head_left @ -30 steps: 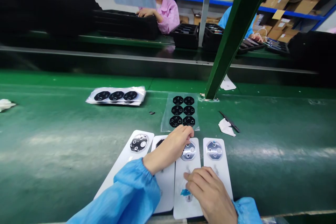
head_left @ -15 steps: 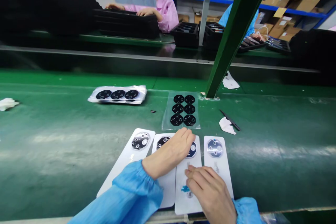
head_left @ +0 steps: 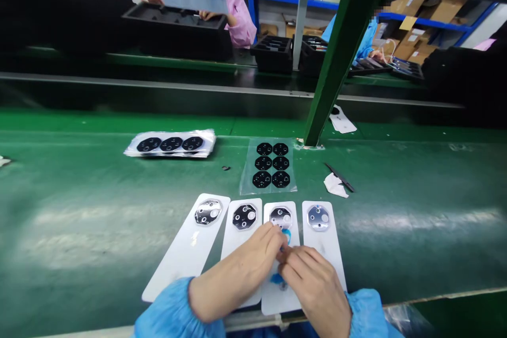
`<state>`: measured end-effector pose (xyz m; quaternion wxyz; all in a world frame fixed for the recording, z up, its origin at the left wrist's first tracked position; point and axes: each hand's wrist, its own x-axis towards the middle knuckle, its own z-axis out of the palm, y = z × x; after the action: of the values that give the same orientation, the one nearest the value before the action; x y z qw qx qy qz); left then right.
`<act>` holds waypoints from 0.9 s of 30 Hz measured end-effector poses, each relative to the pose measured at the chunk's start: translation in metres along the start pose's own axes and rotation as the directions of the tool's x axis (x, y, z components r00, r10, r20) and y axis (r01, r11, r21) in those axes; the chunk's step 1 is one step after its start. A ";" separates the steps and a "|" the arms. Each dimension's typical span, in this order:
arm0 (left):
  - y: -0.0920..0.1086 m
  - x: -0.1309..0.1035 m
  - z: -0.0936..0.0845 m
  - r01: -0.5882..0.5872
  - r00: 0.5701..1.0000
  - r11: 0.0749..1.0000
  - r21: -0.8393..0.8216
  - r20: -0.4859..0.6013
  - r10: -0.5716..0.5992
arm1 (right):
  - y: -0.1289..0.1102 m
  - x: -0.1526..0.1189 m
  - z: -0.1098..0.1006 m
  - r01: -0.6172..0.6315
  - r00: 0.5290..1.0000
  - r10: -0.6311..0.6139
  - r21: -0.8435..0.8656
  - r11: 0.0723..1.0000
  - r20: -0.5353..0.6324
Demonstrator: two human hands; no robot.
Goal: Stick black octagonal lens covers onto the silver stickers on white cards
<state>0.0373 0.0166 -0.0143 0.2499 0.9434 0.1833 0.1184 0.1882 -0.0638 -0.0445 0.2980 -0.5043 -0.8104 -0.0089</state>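
Note:
Four long white phone back panels lie in a row, each with an octagonal camera window. Over the third panel [head_left: 282, 301], below its camera window [head_left: 280, 217], my hands meet. My left hand [head_left: 257, 253] is closed in a pinch, with a small blue film piece [head_left: 287, 234] at its fingertips. My right hand [head_left: 317, 280] is also closed, its fingertips against the left ones; what they hold is hidden. Another blue patch [head_left: 276, 278] shows on the panel beside the right fingers. The second panel [head_left: 233, 245] lies partly under my left forearm.
Beyond the panels lies a clear sheet of black octagonal stickers [head_left: 268, 163]. A stack of similar sheets [head_left: 170, 143] sits at left. Tweezers [head_left: 339, 177] and crumpled white paper [head_left: 336, 186] lie right, near a green post [head_left: 336, 58]. Across the bench, people work at black trays [head_left: 271, 53].
My left hand has moved down from the third panel's camera window to meet my right hand. A blue film piece now shows at its fingertips. The camera view has shifted slightly.

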 end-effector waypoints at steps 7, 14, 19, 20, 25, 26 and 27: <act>0.018 -0.024 -0.018 0.106 0.991 0.960 -0.260 0.109 -0.080 | 0.004 -0.008 -0.010 -0.028 1.000 0.026 0.205 0.978 0.010; 0.037 -0.004 -0.031 0.074 0.997 0.914 -0.398 0.057 -0.056 | 0.001 -0.020 -0.036 -0.202 0.972 0.234 0.501 0.842 -0.001; 0.022 0.037 0.000 0.067 0.986 0.962 -0.265 -0.132 -0.105 | 0.020 -0.031 -0.046 -0.347 0.908 0.405 0.354 0.868 -0.103; 0.016 0.044 0.007 0.064 0.982 0.982 -0.179 -0.161 -0.093 | 0.024 -0.033 -0.048 -0.373 0.904 0.419 0.312 0.874 -0.091; 0.000 0.066 0.027 0.022 0.987 0.991 0.133 -0.160 -0.001 | 0.031 -0.039 -0.050 -0.257 0.963 0.267 0.172 0.951 -0.037; 0.000 0.068 0.027 0.018 0.987 0.989 0.148 -0.158 0.006 | 0.030 -0.039 -0.048 -0.238 0.967 0.249 0.150 0.960 -0.056; 0.000 0.070 0.028 0.017 0.988 0.987 0.160 -0.157 0.009 | 0.029 -0.040 -0.045 -0.223 0.968 0.235 0.134 0.965 -0.082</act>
<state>0.1094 0.0329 -0.0283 0.1578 0.9479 0.2132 0.1766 0.2464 -0.0961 -0.0352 0.3671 -0.5742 -0.7300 0.0513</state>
